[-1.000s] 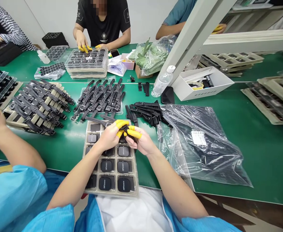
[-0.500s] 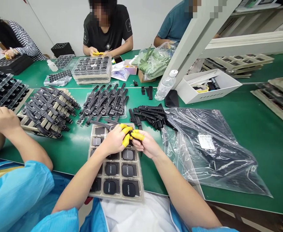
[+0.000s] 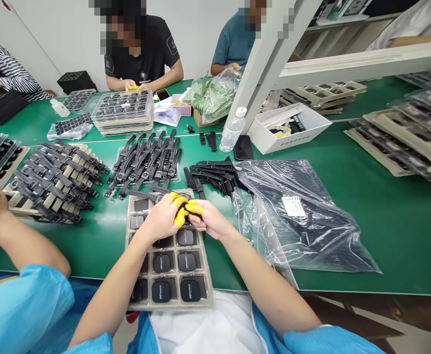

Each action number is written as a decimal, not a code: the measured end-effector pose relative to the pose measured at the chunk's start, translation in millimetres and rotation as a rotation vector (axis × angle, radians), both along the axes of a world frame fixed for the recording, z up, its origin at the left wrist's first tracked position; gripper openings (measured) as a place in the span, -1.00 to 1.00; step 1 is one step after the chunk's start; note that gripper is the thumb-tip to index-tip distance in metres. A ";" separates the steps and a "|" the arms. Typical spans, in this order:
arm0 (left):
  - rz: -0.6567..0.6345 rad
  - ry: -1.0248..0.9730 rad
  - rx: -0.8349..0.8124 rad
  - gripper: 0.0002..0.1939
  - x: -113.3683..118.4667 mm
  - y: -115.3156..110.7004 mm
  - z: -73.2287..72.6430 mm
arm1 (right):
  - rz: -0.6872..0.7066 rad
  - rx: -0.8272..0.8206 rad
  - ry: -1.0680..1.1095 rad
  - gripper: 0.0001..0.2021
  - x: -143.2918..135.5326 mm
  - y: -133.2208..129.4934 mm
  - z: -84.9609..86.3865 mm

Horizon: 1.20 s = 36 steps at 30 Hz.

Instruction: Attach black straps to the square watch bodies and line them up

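Over the upper part of a beige compartment tray (image 3: 207, 275), my two hands meet fingertip to fingertip. My left hand (image 3: 165, 216), with yellow finger covers, pinches a small black watch (image 3: 186, 206). From the other side my right hand (image 3: 211, 219), also in yellow finger covers, is closed on the same black piece. Fingers hide most of it, so its exact shape and strap cannot be made out. Square dark watch pieces (image 3: 190, 290) with pale lettering lie in the tray's compartments. Just behind my hands is a pile of loose black watch straps (image 3: 215, 174).
Strapped watches cover a clear tray (image 3: 145, 162) and a beige stack (image 3: 58, 179) to the left. Right are a plastic bag of black straps (image 3: 311, 221), a water bottle (image 3: 233, 130) and a white box (image 3: 291, 128). A co-worker's arm (image 3: 27, 236) rests at far left.
The whole view has shifted, so things appear further left. My hands stay pressed together around the black watch, with only slight finger movement. Tray and piles look unchanged.
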State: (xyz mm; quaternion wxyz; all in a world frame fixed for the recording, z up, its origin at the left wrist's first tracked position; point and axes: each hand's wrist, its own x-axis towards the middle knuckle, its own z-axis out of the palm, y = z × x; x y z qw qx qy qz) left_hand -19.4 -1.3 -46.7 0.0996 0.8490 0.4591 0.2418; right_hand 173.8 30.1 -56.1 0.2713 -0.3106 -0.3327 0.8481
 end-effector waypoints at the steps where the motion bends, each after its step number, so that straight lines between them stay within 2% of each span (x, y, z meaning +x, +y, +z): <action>1: 0.002 0.017 -0.004 -0.61 -0.6 0.0 -0.5 | 0.004 0.004 -0.009 -0.60 -0.3 -0.4 0.2; 3: 0.002 0.002 -0.015 -0.61 -0.9 0.4 -0.9 | 0.003 0.017 -0.015 -0.59 -0.5 -1.2 1.0; 8: -0.027 -0.197 -0.056 -0.65 1.2 2.3 -1.4 | -0.003 0.039 0.018 -0.55 0.0 -0.5 2.6; 12: 0.094 -0.395 -0.116 -0.60 2.2 2.6 -5.7 | -0.077 0.121 0.048 -0.53 1.2 1.4 2.4; 14: 0.159 -0.506 -0.123 -0.69 4.6 2.3 -7.4 | -0.093 0.191 0.031 -0.53 1.2 1.4 2.7; 16: 0.192 -0.625 -0.106 -0.78 10.1 1.2 -7.8 | -0.060 0.207 0.019 -0.53 0.8 0.7 3.6; 20: 0.244 -0.966 -0.194 -0.68 23.2 -0.6 -4.2 | 0.092 0.137 0.040 -0.58 1.6 -0.3 7.0; 23: 0.393 -1.239 -0.206 -0.62 16.3 4.0 4.1 | 0.204 0.143 0.022 -0.64 5.7 0.9 9.1; 25: 0.524 -1.407 -0.104 -0.58 1.6 10.5 11.2 | 0.269 0.156 -0.025 -0.66 8.9 2.6 9.7; 27: 0.621 -1.515 -0.025 -0.56 -13.2 17.0 16.7 | 0.261 0.189 -0.070 -0.65 11.2 4.6 9.8; 28: 0.647 -1.536 -0.035 -0.54 -17.7 19.2 18.0 | 0.215 0.215 -0.077 -0.66 11.7 5.6 9.8; 30: 0.641 -1.497 -0.177 -0.53 -18.2 20.2 16.7 | 0.071 0.276 -0.055 -0.65 11.3 6.8 10.0; 33: 0.509 -1.245 -0.440 -0.52 -1.7 14.2 6.5 | -0.063 0.324 0.001 -0.62 8.0 5.2 11.0; 34: 0.449 -1.125 -0.461 -0.54 4.8 11.6 2.3 | -0.063 0.323 0.008 -0.62 6.5 3.6 11.5; 36: 0.319 -0.859 -0.381 -0.61 13.8 7.3 -5.3 | -0.029 0.303 0.008 -0.64 3.5 -0.2 12.3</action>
